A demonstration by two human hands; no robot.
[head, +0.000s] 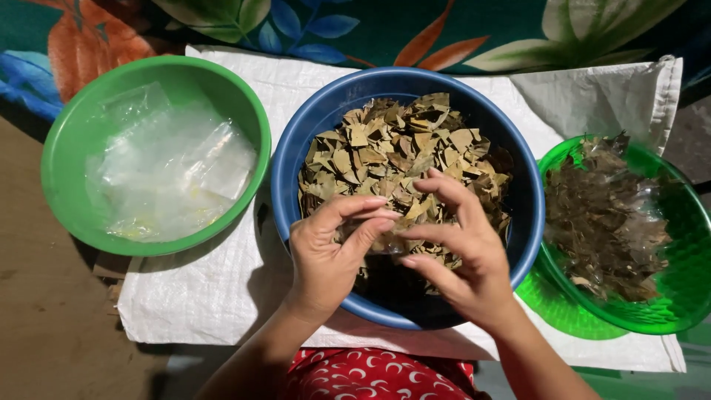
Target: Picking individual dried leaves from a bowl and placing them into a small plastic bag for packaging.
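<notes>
A blue bowl [296, 148] in the middle holds cut pieces of dried brown leaf [392, 144]. Both hands hover over its near side. My left hand [329, 252] and my right hand [459, 248] pinch a small clear plastic bag [381, 238] between their fingertips, right above the leaves. The bag is mostly hidden by the fingers, and what is in it cannot be made out.
A green bowl [67, 141] at the left holds empty clear plastic bags [170, 167]. A green mesh basket [681, 296] at the right holds clear bags filled with leaf pieces [603, 215]. All stand on a white woven sack [200, 296] on a brown floor, with floral cloth behind.
</notes>
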